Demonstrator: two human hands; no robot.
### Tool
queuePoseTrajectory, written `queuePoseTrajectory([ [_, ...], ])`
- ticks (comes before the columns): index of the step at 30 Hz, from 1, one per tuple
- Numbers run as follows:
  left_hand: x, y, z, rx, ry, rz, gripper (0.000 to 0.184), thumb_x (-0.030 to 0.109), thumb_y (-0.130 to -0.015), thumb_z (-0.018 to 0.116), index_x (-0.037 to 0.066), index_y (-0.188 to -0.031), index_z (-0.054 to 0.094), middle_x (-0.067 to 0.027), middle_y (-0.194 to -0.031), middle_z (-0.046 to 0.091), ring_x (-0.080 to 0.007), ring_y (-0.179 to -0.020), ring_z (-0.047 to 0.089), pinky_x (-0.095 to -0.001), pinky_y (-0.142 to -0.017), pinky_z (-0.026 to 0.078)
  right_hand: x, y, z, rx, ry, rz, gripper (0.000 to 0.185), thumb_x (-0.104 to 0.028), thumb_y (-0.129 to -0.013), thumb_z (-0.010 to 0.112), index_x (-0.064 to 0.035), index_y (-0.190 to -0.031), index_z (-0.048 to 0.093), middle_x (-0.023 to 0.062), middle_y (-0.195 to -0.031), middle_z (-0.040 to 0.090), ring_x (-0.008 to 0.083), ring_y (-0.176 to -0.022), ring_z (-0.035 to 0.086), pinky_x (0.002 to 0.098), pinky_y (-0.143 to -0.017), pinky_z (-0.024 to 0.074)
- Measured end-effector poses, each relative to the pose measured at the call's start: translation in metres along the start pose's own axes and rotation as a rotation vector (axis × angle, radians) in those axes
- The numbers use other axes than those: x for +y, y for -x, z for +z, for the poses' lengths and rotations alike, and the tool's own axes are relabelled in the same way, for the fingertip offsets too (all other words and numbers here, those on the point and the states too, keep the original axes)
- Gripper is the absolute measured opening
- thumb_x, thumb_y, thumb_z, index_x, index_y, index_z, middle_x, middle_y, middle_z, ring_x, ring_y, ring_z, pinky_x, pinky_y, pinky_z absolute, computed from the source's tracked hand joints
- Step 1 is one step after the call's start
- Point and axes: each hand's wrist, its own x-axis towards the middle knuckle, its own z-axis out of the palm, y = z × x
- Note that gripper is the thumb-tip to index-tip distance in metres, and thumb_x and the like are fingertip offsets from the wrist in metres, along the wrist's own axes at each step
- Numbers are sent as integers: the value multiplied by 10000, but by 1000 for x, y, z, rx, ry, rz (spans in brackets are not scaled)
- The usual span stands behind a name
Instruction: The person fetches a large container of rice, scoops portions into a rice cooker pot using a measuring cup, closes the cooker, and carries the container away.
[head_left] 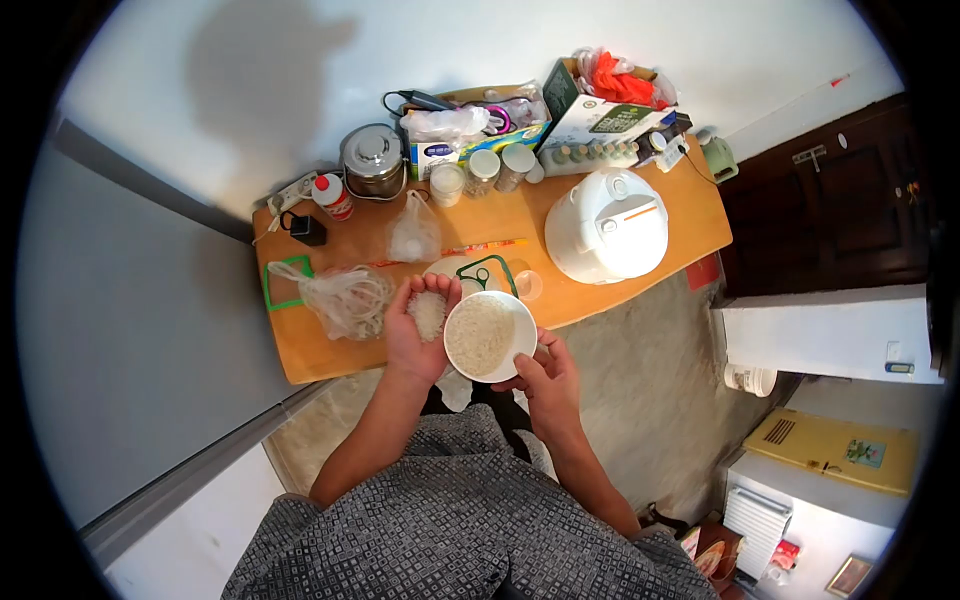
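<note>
My left hand (410, 345) is cupped palm up, with a small heap of white rice (429, 315) lying in it. Right beside it, my right hand (546, 385) grips a white bowl (524, 336) by the rim, thumb on the near right side. More rice (480, 337) covers much of the bowl's inside, and the bowl is tipped toward me. Both hands are just off the front edge of the wooden table (360, 352). A dark green looped object (498, 265) and a small clear round container (528, 285) lie close behind the bowl.
On the table are a clear plastic bag (345, 295), a smaller bag (414, 230), a white rice cooker (607, 232), a steel pot (375, 160), lidded jars (482, 170), a red-and-white bottle (332, 196) and boxes (600, 118). A grey cabinet (150, 310) borders the left side.
</note>
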Motion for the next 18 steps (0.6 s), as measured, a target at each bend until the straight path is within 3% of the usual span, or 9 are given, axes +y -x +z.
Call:
queuePoseTrajectory([
  [7, 5, -5, 3, 34, -43, 4, 192, 123, -988, 494, 40, -825, 551, -81, -895, 609, -210, -923, 619, -383, -1024, 513, 33, 7, -50, 69, -117, 58, 388, -13, -919, 578, 2, -1272, 418, 192, -1141, 621, 266, -953, 679, 378, -771, 612],
  [18, 6, -30, 15, -7, -126, -26, 221, 137, -1004, 484, 12, -858, 593, -90, -892, 639, -213, -906, 635, -369, -992, 529, 159, -92, -137, 344, -126, 249, 452, -24, -900, 571, 31, -1313, 397, 172, -998, 644, 221, -778, 677, 339, -703, 604],
])
